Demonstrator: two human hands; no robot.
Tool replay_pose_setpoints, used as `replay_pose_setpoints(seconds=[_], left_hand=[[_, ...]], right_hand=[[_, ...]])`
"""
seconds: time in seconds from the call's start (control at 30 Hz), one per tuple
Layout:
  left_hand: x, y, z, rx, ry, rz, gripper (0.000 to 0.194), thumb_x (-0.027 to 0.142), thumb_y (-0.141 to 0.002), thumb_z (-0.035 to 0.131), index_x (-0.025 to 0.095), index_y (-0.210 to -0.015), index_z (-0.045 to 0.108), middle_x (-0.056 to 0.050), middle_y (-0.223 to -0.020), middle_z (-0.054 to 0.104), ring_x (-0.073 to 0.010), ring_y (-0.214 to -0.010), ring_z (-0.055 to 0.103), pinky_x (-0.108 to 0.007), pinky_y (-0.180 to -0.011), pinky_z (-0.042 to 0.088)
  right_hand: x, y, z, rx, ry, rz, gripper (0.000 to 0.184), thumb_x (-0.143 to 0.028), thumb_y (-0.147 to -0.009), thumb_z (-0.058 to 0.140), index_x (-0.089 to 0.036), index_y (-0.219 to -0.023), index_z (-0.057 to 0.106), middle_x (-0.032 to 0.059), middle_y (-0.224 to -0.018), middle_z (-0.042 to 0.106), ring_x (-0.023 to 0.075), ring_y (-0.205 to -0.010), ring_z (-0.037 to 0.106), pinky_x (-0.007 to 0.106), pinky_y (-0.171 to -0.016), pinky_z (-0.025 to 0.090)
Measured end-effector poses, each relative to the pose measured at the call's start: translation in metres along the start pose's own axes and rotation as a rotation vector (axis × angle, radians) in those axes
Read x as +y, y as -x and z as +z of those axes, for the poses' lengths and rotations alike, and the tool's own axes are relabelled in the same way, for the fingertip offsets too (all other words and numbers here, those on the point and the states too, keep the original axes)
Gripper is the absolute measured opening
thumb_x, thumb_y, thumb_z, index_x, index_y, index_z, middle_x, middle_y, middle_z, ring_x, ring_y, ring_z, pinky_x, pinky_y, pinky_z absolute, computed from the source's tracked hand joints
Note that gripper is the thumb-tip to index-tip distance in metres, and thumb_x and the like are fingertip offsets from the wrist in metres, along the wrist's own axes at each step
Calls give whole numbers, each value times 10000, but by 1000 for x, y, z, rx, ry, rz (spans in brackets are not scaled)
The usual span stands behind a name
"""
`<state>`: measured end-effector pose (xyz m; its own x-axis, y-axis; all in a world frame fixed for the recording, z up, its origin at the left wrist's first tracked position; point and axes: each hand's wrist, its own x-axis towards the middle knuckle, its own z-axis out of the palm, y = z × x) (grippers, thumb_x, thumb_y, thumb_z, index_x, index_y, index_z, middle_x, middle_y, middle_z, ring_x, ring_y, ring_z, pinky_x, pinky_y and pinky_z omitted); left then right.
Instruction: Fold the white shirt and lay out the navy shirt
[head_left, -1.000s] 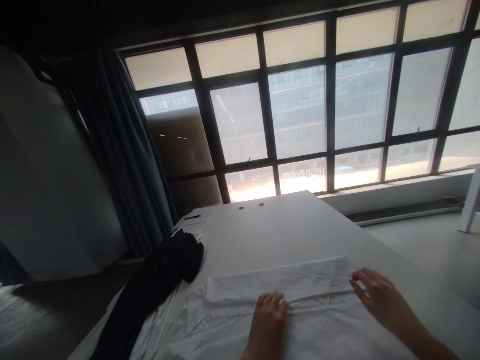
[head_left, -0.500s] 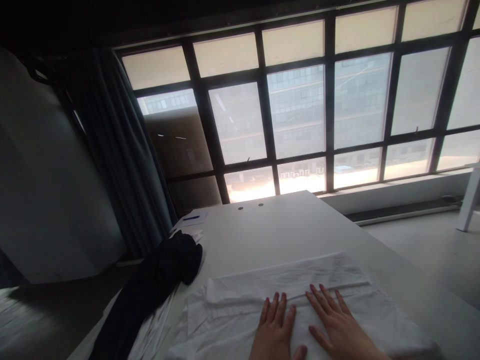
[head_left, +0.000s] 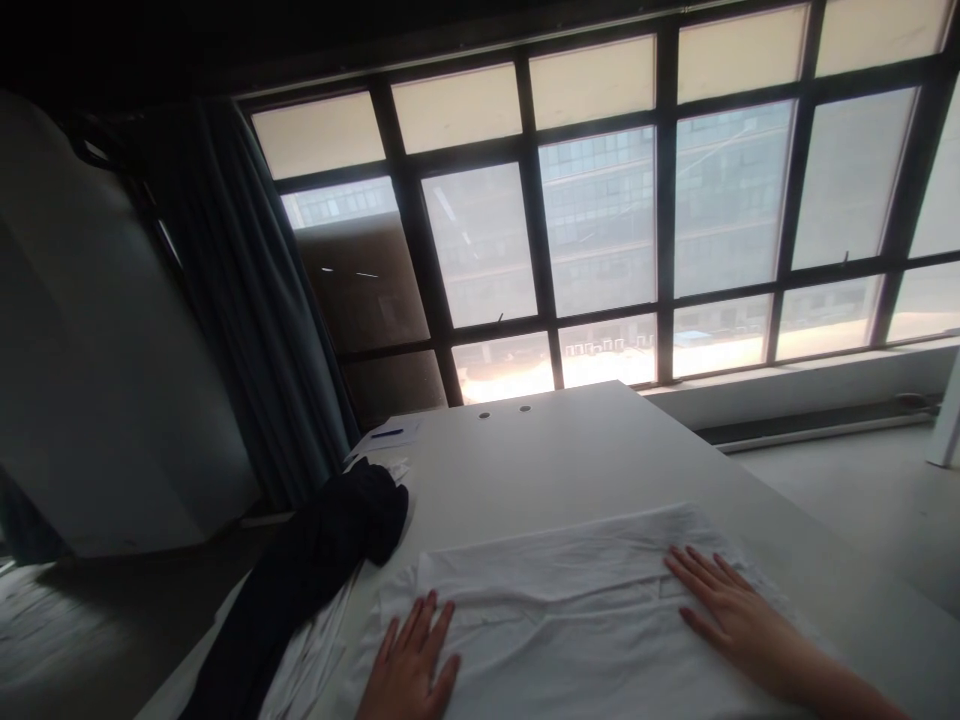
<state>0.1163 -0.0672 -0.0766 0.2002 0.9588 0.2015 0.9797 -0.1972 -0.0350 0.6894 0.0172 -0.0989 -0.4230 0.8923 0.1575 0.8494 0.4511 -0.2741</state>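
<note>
White cloth (head_left: 555, 590) under hands (head_left: 409, 665) (head_left: 731, 620), black garment (head_left: 330, 540) beside

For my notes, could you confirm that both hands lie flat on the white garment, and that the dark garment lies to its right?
Not quite: the dark garment lies to the left of the white garment, not its right, as the head view shows. The rest stands: the left hand and the right hand both lie flat on the white garment.

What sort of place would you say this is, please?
It looks like an upper-floor office or studio room, though I cannot be sure: a large dark-framed window looks across at a multi-storey glass building, a long white table stands before it, and a heavy dark curtain hangs beside the window.
</note>
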Motion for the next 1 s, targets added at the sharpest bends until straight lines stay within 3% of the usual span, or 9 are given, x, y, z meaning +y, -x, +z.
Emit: replay_pose_setpoints(seconds=[0.17, 0.27, 0.33, 0.43, 0.57, 0.7, 0.83, 1.0], left_hand=[[-37, 22, -5, -95, -31, -221, 626, 558, -972, 375, 278, -1531, 405, -15, -1610, 324, -289, -1490, 312, -516, -1197, 291], [-47, 25, 1, -54, -45, -249, 637, 544, -958, 365, 253, -1521, 437, -25, -1596, 363, -275, -1482, 332, -491, -1198, 296], [-49, 24, 6, -20, -37, -254, 633, 533, -947, 376, 255, -1510, 459, -27, -1588, 385, -274, -1477, 346, -490, -1196, 298], [-48, 20, 10, 8, -6, -264, 626, 529, -927, 404, 264, -1488, 493, -29, -1573, 417, -281, -1466, 366, -506, -1193, 293], [-47, 20, 7, 74, 33, -277, 624, 527, -906, 433, 228, -1441, 553, -72, -1542, 474, -295, -1421, 430, -484, -1152, 350], [-45, 27, -3, 192, -4, -416, 590, 496, -899, 434, 168, -1356, 611, -154, -1453, 550, -347, -1281, 538, -485, -1036, 437], [-41, 33, -15, 201, 12, -513, 571, 508, -893, 436, 151, -1303, 610, -171, -1269, 642, -349, -1087, 619, -473, -941, 468], [-42, 31, -25, 117, 149, -548, 600, 557, -848, 476, 140, -1265, 592, -178, -1209, 677, -358, -1087, 635, -450, -967, 456]], right_hand=[[54, 0, -1, 158, 109, 121, 605, -585, -944, 449, -271, -1452, 546, 107, -1517, 498, 361, -1415, 424, 592, -1159, 332], [52, -9, -7, 306, 186, 154, 438, -462, -918, 497, -263, -1237, 723, 176, -1381, 620, 411, -1298, 536, 622, -1102, 369], [24, -19, -13, 325, 180, 82, 374, -368, -914, 491, -267, -1172, 742, 165, -1368, 629, 374, -1265, 565, 574, -1109, 379], [-47, -40, -21, 224, 69, -35, 384, -308, -920, 470, -263, -1231, 691, 101, -1416, 600, 308, -1289, 547, 500, -1105, 413], [-154, -72, -16, 55, -70, -144, 424, -272, -897, 501, -258, -1298, 639, 77, -1495, 531, 289, -1391, 451, 496, -1197, 281], [-228, -100, 6, -97, -203, -221, 550, -413, -920, 524, -260, -1448, 513, 86, -1614, 366, 321, -1490, 291, 533, -1234, 144], [-259, -111, 28, -128, -239, -196, 704, -594, -967, 400, -216, -1559, 355, 108, -1661, 230, 349, -1532, 142, 580, -1231, 21], [-258, -105, 37, -141, -237, -193, 734, -625, -987, 309, -193, -1581, 307, 95, -1661, 229, 320, -1540, 120, 533, -1243, -11]])
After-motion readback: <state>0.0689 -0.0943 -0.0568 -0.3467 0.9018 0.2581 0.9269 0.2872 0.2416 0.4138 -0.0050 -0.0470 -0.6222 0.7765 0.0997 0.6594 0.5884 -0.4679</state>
